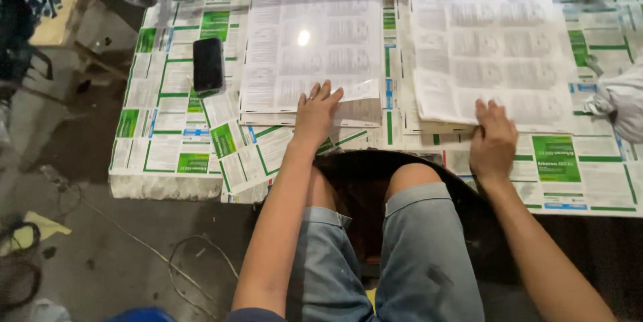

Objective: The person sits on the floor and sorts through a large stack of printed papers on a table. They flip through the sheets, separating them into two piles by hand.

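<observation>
Printed sheet lifts above right hand gripping its near edge.

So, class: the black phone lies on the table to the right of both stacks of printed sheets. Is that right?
Not quite. In the head view the black phone lies on the table to the left of both stacks of printed sheets, not the right.
</observation>
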